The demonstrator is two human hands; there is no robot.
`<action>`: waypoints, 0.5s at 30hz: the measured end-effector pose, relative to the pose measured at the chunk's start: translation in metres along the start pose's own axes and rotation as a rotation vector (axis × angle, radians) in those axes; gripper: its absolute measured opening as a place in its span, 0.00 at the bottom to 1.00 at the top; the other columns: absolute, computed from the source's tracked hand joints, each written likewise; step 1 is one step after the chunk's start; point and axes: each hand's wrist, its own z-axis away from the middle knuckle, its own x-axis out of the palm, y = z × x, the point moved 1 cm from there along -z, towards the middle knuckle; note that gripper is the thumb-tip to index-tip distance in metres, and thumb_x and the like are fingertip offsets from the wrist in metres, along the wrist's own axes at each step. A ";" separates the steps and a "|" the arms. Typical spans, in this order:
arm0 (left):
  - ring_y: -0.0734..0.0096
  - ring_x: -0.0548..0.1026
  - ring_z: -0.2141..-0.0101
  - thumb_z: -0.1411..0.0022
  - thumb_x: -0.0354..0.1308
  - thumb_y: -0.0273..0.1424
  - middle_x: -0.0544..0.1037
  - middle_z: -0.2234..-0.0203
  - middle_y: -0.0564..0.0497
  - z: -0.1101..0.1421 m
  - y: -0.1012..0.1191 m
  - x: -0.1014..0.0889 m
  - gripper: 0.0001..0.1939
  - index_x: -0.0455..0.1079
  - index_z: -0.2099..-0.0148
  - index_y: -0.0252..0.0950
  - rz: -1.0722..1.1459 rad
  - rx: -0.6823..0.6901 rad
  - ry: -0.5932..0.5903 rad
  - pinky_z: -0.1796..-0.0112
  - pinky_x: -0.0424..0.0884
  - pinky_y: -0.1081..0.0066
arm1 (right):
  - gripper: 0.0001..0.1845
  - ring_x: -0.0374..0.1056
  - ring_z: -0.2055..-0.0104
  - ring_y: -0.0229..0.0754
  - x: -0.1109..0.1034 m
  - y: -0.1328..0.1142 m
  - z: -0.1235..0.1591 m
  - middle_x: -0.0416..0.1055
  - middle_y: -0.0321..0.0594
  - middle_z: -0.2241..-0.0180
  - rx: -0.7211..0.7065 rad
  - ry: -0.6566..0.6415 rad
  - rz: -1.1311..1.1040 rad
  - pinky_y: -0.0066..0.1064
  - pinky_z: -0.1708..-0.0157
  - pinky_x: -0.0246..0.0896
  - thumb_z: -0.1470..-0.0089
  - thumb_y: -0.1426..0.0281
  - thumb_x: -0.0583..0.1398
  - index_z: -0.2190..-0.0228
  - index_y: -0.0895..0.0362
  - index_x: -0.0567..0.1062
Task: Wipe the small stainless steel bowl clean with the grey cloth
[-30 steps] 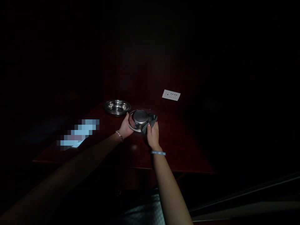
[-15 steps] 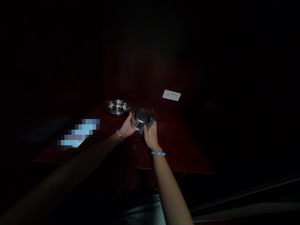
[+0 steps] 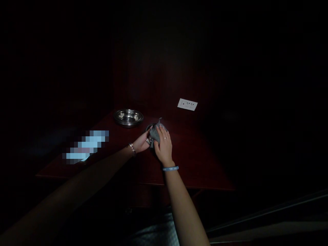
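Note:
My left hand grips a shiny metal bowl by its rim, from the left side. Over the bowl's upturned base lies a grey cloth, which hides most of the metal. My right hand presses flat on the cloth, fingers extended across it, so the cloth is between the palm and the bowl. Both hands are above the dark red table. Behind and to the left of the bowl, a stack of shiny metal dishes rests on the tabletop.
A bright, pixel-blurred flat object lies on the table's left part. A white socket plate is on the dark red back wall. The table's front edge runs below my forearms; the surroundings are very dark.
My right hand has moved from the bowl's right side up over its base, bringing the cloth with it. The base, visible before, is now covered. My left hand keeps its hold.

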 end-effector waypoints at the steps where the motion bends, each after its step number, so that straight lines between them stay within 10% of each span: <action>1: 0.69 0.79 0.59 0.32 0.46 0.28 0.82 0.63 0.47 0.000 0.000 0.001 0.15 0.73 0.51 0.32 -0.013 -0.003 0.003 0.49 0.69 0.69 | 0.29 0.44 0.32 0.45 0.001 0.002 0.000 0.52 0.43 0.35 0.042 0.041 -0.009 0.46 0.33 0.38 0.38 0.67 0.47 0.36 0.56 0.53; 6: 0.66 0.80 0.62 0.33 0.49 0.28 0.82 0.66 0.47 0.008 -0.001 0.004 0.13 0.75 0.59 0.33 -0.104 -0.042 -0.033 0.51 0.72 0.64 | 0.27 0.54 0.36 0.47 0.011 0.023 0.005 0.61 0.48 0.40 0.263 0.234 -0.091 0.49 0.38 0.49 0.35 0.64 0.40 0.38 0.55 0.56; 15: 0.72 0.80 0.67 0.34 0.51 0.26 0.82 0.67 0.48 0.007 -0.005 -0.001 0.10 0.74 0.57 0.33 -0.138 -0.084 -0.078 0.57 0.73 0.72 | 0.28 0.50 0.34 0.48 0.006 0.018 0.006 0.55 0.46 0.37 0.189 0.223 -0.087 0.48 0.37 0.49 0.35 0.63 0.41 0.36 0.56 0.53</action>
